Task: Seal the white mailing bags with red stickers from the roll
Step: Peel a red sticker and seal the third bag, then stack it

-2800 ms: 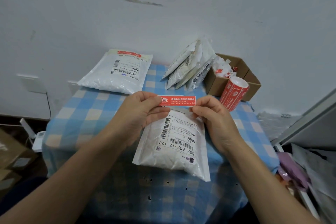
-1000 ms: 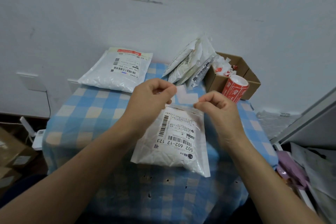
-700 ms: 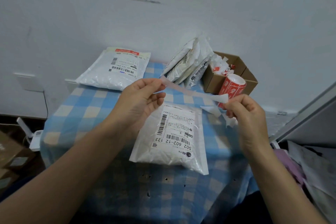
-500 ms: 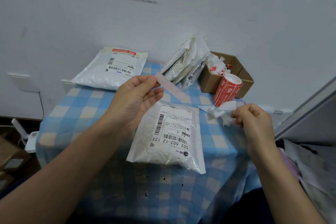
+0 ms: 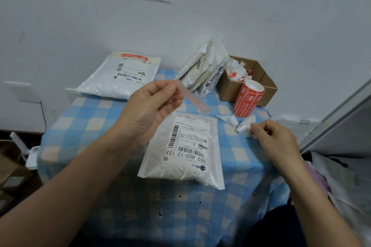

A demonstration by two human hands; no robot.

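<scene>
White plastic mailing bag [image 5: 186,152] lies on the blue-checked tablecloth [image 5: 84,118]. Left hand [image 5: 149,106] pinches a pale pink sticker strip [image 5: 192,98] above it; right hand [image 5: 275,138] pinches crumpled white backing paper [image 5: 244,126].

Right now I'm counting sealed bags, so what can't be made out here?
Head view only.
Leaning bags: overlap hides their flaps.
Front bag's label: small print too small.
Sticker in left hand: printed face turned away.
Backing paper: partly covered by right hand.
</scene>
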